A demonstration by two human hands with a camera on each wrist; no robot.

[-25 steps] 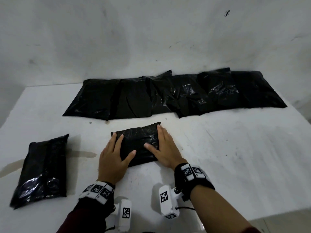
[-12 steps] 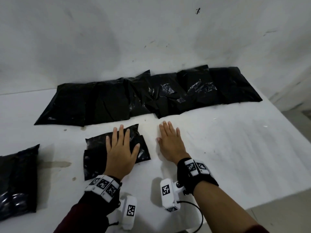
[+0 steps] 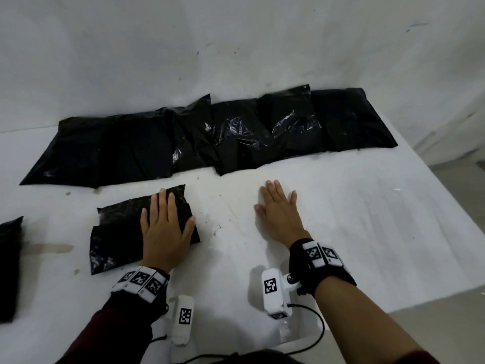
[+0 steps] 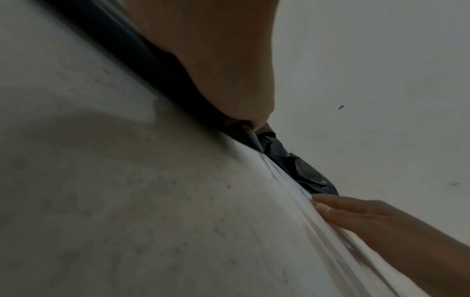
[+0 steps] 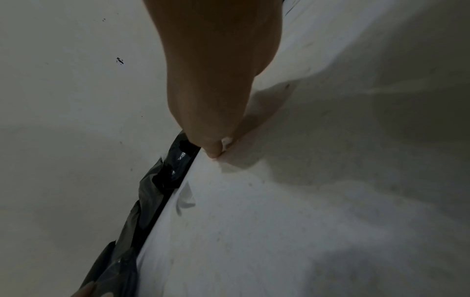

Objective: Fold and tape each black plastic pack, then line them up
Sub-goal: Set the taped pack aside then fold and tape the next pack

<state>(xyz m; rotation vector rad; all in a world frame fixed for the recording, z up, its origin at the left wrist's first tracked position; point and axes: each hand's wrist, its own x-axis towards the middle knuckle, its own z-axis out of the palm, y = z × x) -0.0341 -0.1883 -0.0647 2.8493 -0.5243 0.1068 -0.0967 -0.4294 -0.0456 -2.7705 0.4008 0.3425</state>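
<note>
1. Folded black plastic pack lies on the white table (near its front-left), under your flat left hand.
2. Your right hand rests flat, fingers straight, on bare table, holding nothing.

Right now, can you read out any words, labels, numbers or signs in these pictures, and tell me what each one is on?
No readable words or numbers anywhere.
Wrist bands: square black-and-white code markers only, no text.
White wrist cameras: the same markers, no text.
Black plastic packs: no label shows.
</note>
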